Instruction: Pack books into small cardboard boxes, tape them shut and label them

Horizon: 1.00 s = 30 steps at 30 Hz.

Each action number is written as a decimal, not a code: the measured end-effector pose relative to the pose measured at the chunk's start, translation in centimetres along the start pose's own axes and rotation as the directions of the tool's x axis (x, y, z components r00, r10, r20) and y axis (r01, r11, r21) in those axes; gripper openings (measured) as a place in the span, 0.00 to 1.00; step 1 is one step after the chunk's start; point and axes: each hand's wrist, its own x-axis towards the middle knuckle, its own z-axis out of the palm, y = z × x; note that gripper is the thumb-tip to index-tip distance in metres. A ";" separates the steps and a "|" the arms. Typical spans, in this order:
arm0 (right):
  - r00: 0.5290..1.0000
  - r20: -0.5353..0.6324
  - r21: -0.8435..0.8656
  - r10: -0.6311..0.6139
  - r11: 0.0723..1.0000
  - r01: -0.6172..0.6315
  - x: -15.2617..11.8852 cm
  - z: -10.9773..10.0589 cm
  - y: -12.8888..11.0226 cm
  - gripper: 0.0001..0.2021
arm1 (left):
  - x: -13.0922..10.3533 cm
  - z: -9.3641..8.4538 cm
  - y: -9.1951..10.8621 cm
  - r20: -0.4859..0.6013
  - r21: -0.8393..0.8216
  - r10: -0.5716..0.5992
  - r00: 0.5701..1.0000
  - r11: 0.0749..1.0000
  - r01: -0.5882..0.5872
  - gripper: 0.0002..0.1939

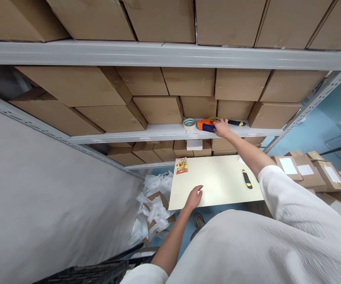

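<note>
My right hand [222, 127] reaches to the middle shelf, its fingers closed on the end of an orange and dark blue tool [206, 126]. Left of the tool is a roll of tape [189, 124]; a black and yellow object [237, 123] lies to its right. Over the pale table [214, 177], my left hand [194, 197] is near the front edge, fingers apart, holding nothing. A colourful printed card [181, 165] lies at the table's back left corner. On the table's right side is a black and yellow cutter [247, 179].
Cardboard boxes [158, 109] fill the shelves of a grey metal rack [170, 54]. Labelled cartons [309, 170] are stacked right of the table. White plastic bags [157, 209] lie on the floor at left, beside a grey wall [54, 177]. A black crate [99, 273] is at bottom left.
</note>
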 end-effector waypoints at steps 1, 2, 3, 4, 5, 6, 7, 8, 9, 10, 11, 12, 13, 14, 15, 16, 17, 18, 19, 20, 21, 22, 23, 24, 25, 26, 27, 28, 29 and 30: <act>1.000 -0.010 0.002 -0.006 1.000 0.006 -0.3 0.0 0.0 0.21 | 0.1 0.0 0.1 0.003 0.003 0.004 1.000 1.000 -0.004 0.19; 1.000 -0.021 0.005 -0.009 1.000 0.009 -0.7 0.0 0.0 0.21 | 0.2 0.1 0.1 0.007 0.005 0.008 1.000 1.000 -0.008 0.19; 0.999 -0.034 0.009 -0.010 1.000 0.011 -1.3 0.1 -0.1 0.20 | 0.3 0.2 0.2 0.013 0.007 0.012 1.000 1.000 -0.012 0.19; 0.999 -0.051 0.016 -0.009 1.000 0.010 -2.0 0.1 -0.1 0.20 | 0.4 0.3 0.2 0.022 0.008 0.016 1.000 1.000 -0.016 0.19; 0.998 -0.069 0.026 -0.007 1.000 0.008 -2.8 0.1 -0.1 0.20 | 0.5 0.4 0.3 0.033 0.010 0.020 0.999 1.000 -0.020 0.19; 0.996 -0.090 0.038 -0.002 0.999 0.006 -3.6 0.1 0.0 0.20 | 0.7 0.5 0.4 0.044 0.012 0.025 0.999 1.000 -0.026 0.19; 0.993 -0.114 0.051 0.002 0.999 0.004 -4.6 0.2 0.0 0.20 | 0.8 0.7 0.5 0.057 0.014 0.031 0.998 0.999 -0.032 0.19; 0.991 -0.136 0.064 0.008 0.998 0.001 -5.6 0.2 0.0 0.19 | 1.0 0.9 0.6 0.068 0.014 0.037 0.997 0.999 -0.038 0.19; 0.988 -0.156 0.077 0.016 0.997 -0.004 -6.6 0.3 0.0 0.19 | 1.2 1.2 0.8 0.077 0.014 0.044 0.996 0.999 -0.046 0.19; 0.985 -0.170 0.090 0.026 0.996 -0.011 -7.8 0.5 0.0 0.19 | 1.4 1.4 1.0 0.084 0.012 0.051 0.995 0.999 -0.053 0.19; 0.983 -0.179 0.105 0.041 0.994 -0.022 -9.0 0.7 0.0 0.18 | 1.6 1.8 1.2 0.091 0.009 0.057 0.994 0.998 -0.058 0.19; 0.982 -0.179 0.122 0.060 0.992 -0.038 -10.2 1.1 0.0 0.18 | 1.8 2.1 1.4 0.098 0.006 0.062 0.993 0.998 -0.063 0.19; 0.982 -0.172 0.140 0.083 0.988 -0.059 -11.6 1.7 0.0 0.18 | 2.0 2.5 1.6 0.106 0.004 0.065 0.992 0.998 -0.065 0.19; 0.981 -0.160 0.160 0.111 0.983 -0.085 -13.0 2.3 0.0 0.18 | 2.1 2.9 1.8 0.114 0.002 0.066 0.991 0.998 -0.066 0.19; 0.980 -0.141 0.178 0.141 0.977 -0.115 -14.4 3.2 0.0 0.18 | 2.1 3.3 2.0 0.125 0.001 0.065 0.990 0.998 -0.066 0.19; 0.978 -0.116 0.195 0.172 0.970 -0.148 -15.9 4.2 0.1 0.18 | 2.1 3.6 2.2 0.136 0.000 0.064 0.989 0.998 -0.064 0.19; 0.975 -0.086 0.210 0.206 0.960 -0.185 -17.4 5.4 0.1 0.18 | 2.0 4.0 2.3 0.148 0.001 0.061 0.987 0.998 -0.062 0.19; 0.971 -0.044 0.221 0.237 0.950 -0.222 -18.9 6.7 0.2 0.17 | 1.9 4.3 2.4 0.160 0.003 0.055 0.986 0.998 -0.056 0.19; 0.964 0.010 0.225 0.267 0.938 -0.263 -20.3 8.1 0.3 0.17 | 1.7 4.7 2.4 0.172 0.007 0.047 0.984 0.999 -0.049 0.19; 0.951 0.066 0.225 0.302 0.924 -0.309 -21.7 9.5 0.3 0.16 | 1.5 5.0 2.4 0.183 0.011 0.037 0.982 0.999 -0.040 0.19; 0.933 0.122 0.221 0.338 0.908 -0.357 -23.1 10.9 0.4 0.15 | 1.3 5.2 2.3 0.194 0.015 0.027 0.981 0.999 -0.030 0.19; 0.911 0.172 0.214 0.374 0.889 -0.405 -24.4 12.3 0.5 0.15 | 1.1 5.5 2.3 0.204 0.018 0.017 0.979 1.000 -0.021 0.19; 0.885 0.219 0.204 0.412 0.867 -0.454 -25.6 13.7 0.5 0.15 | 0.9 5.7 2.2 0.213 0.019 0.008 0.977 1.000 -0.012 0.19; 0.858 0.260 0.192 0.443 0.847 -0.496 -26.7 14.9 0.6 0.14 | 0.7 5.9 2.1 0.221 0.020 0.001 0.975 1.000 -0.006 0.19; 0.831 0.299 0.179 0.469 0.828 -0.531 -27.7 16.1 0.7 0.14 | 0.5 6.1 2.0 0.229 0.021 -0.004 0.973 1.000 -0.001 0.19; 0.807 0.328 0.166 0.492 0.811 -0.562 -28.6 17.1 0.8 0.14 | 0.4 6.2 1.9 0.237 0.025 -0.008 0.972 1.000 0.002 0.19; 0.788 0.348 0.156 0.508 0.797 -0.583 -29.4 18.1 0.9 0.14 | 0.3 6.3 1.9 0.244 0.030 -0.013 0.970 1.000 0.005 0.19; 0.775 0.361 0.150 0.519 0.788 -0.597 -30.1 18.9 1.0 0.14 | 0.1 6.4 1.8 0.251 0.038 -0.019 0.968 0.999 0.010 0.19; 0.767 0.367 0.149 0.526 0.781 -0.606 -30.6 19.6 1.1 0.14 | 0.1 6.5 1.8 0.260 0.047 -0.027 0.965 0.999 0.015 0.19; 0.765 0.368 0.152 0.529 0.777 -0.611 -31.0 20.3 1.2 0.14 | 0.0 6.6 1.7 0.268 0.055 -0.037 0.963 0.998 0.023 0.19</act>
